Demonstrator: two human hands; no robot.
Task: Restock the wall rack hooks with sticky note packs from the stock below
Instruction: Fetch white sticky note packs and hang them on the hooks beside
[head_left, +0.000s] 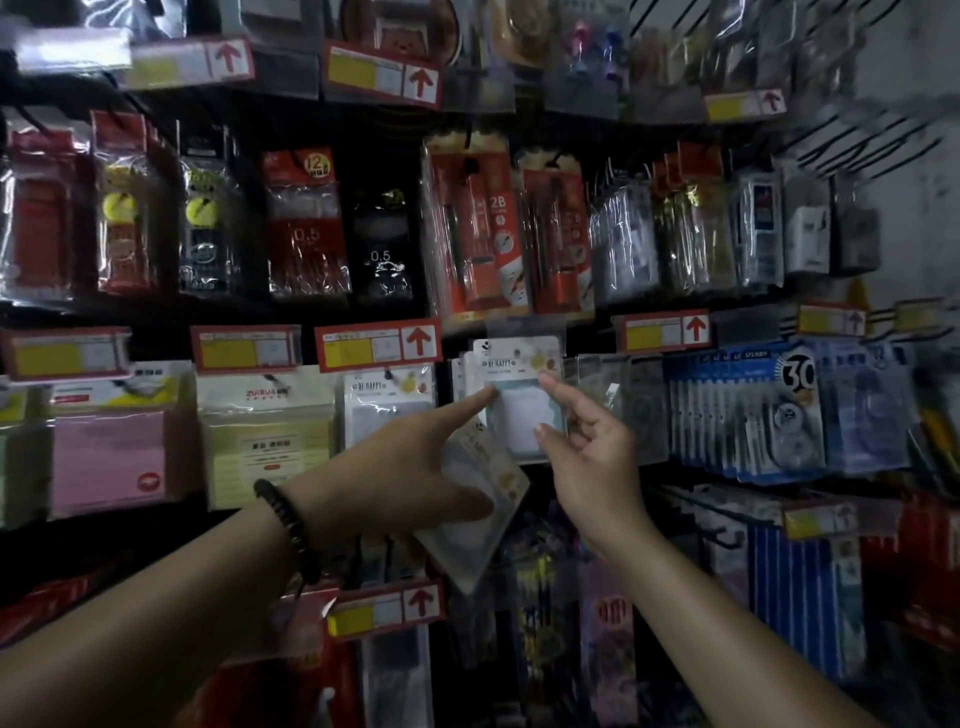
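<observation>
"Sticky note pack (522, 415), position?"

"On the wall rack (883, 137), middle row, hanging upright at the front of its column, just right of a matching pack (387, 410). Right hand (592, 462) pinches its right edge: thumb low, forefinger up near the header. Left hand (410, 467): forefinger straight, tip touching the pack's left edge. Its thumb clamps a spare pack (483, 462), tilted, just below."

"Hook visible?"

"No. It is hidden behind the header card. Cannot tell whether the hole is fully threaded."

"How to seat it well?"

"My judgement: hold the pack square with both edges guided and slide it straight back along the hook. Let go of the pinch only once it hangs on its own. Main risk is the spare slipping from under the thumb while that forefinger works. The spare probably goes up next, header first."

"Writing?"

"BE HAPPY on the pack and on its neighbour. ZUIXUA on the cream pack (267, 431) further left. 0.5 on two lead packs (306, 234) above, one also marked 12. 2B on the red card (493, 234). 30 on the blue correction tape (795, 405). Price tag (379, 345) is red with an arrow pointing up; its print is too small to read."
</observation>
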